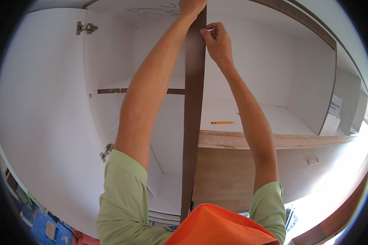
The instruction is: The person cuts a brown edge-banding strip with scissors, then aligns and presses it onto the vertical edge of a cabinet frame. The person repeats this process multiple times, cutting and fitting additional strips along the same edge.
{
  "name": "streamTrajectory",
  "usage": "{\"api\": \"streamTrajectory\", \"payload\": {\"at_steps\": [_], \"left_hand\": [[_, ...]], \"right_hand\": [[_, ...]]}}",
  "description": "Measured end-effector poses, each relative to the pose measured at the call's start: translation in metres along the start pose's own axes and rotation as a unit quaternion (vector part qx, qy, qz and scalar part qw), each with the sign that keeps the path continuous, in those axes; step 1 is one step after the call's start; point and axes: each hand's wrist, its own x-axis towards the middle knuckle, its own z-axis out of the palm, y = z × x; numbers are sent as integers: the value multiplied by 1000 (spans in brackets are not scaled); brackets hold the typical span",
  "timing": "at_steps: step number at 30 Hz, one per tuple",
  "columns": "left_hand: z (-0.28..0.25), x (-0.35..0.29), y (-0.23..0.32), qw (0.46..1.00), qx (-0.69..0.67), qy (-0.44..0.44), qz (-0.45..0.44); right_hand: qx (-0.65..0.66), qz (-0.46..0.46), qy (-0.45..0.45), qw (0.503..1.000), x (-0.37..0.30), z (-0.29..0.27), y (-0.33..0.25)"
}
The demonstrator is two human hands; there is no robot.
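Observation:
A dark brown vertical strip (pixel 195 102) runs up the front edge of the white cabinet's divider. High at its top is my left hand (pixel 192 5), against the strip's left side; the picture's upper edge cuts off its fingers. My right hand (pixel 219 43) is raised just right of the strip. Its thumb and curled fingers are pinched together at the strip's right edge, and whatever lies between them is too small to make out. Below my right hand, a yellow pencil (pixel 222 122) lies on the white cabinet shelf (pixel 265 118).
At the left a white door (pixel 45 102) stands open on metal hinges (pixel 86 28). A brown-edged shelf (pixel 141 91) crosses the left compartment. Under the right compartment is a brown front (pixel 229 171) with a small handle (pixel 313 162). Orange fabric (pixel 221 228) shows at the bottom.

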Motion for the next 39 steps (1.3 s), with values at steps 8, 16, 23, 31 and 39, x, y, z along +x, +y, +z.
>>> {"api": "streamTrajectory", "payload": {"at_steps": [8, 16, 23, 31, 39], "left_hand": [[-1, 1, -3, 999, -29, -10, -8], [3, 4, -9, 998, -43, 33, 45], [-3, 1, -1, 996, -85, -2, -11], [-2, 3, -3, 997, -73, -8, -7], [-1, 2, -2, 996, -88, -12, -13]], "right_hand": [[4, 8, -6, 1000, -24, -4, 0], [25, 8, -11, 1000, -49, -4, 10], [0, 19, -17, 1000, -60, -5, 10], [4, 29, -31, 999, -72, -7, 14], [3, 22, -36, 999, -71, -8, 14]]}}
